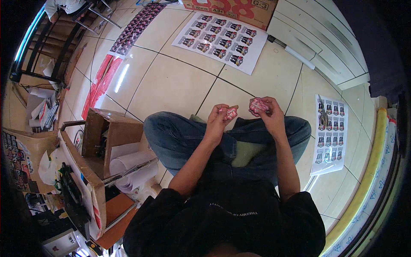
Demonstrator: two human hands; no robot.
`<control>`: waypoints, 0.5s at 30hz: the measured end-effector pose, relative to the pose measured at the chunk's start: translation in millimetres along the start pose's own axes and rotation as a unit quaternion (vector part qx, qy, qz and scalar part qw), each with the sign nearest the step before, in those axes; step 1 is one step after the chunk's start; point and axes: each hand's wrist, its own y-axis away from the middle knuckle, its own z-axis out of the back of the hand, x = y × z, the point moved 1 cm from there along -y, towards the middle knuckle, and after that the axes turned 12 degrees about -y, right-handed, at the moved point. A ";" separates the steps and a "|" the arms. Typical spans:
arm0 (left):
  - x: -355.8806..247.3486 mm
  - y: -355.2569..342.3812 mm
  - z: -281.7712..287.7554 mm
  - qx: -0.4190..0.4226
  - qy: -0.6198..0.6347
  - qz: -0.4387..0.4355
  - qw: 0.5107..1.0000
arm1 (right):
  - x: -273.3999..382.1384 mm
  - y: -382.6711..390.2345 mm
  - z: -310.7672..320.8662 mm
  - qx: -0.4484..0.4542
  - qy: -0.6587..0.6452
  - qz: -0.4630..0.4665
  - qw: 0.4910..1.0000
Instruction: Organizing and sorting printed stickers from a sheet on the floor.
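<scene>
I sit cross-legged on a tiled floor, both hands raised above my lap. Pinched in my left hand [216, 119] are red-and-white cut-out stickers [230, 113], with a pale paper edge beside them. My right hand [275, 117] grips a similar bunch of red-and-white cut-out stickers [258, 106] by its side. A small gap separates the two bunches, and how many pieces each has I cannot tell. To my right, a printed sticker sheet [330, 145] lies on the floor with scissors [323, 118] on its upper left part.
A larger sticker sheet [252, 67] lies ahead, before a cardboard box [233, 11] and white drawers [319, 34]. Long rolls [371, 165] line the right side. At left stand an open carton [128, 124] and paper rolls [128, 169]. Another person [64, 6] sits far left.
</scene>
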 end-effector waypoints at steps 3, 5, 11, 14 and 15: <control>4.6 0.5 -3.5 0.044 -0.072 0.002 0.996 | -2.6 0.7 1.6 0.020 0.052 -0.034 0.998; 11.8 0.0 -11.0 0.046 -0.134 -0.069 0.988 | -5.6 4.4 -6.4 0.049 0.018 -0.040 0.998; 29.6 -9.0 -21.0 0.000 -0.176 -0.140 0.974 | -18.4 12.3 -39.2 0.087 -0.105 -0.092 0.986; 30.5 -15.7 -19.4 -0.011 -0.217 -0.170 0.961 | -22.8 12.7 -47.4 0.103 -0.151 -0.093 0.979; 30.2 -17.8 -17.6 -0.017 -0.218 -0.174 0.960 | -24.2 12.5 -48.8 0.104 -0.161 -0.115 0.975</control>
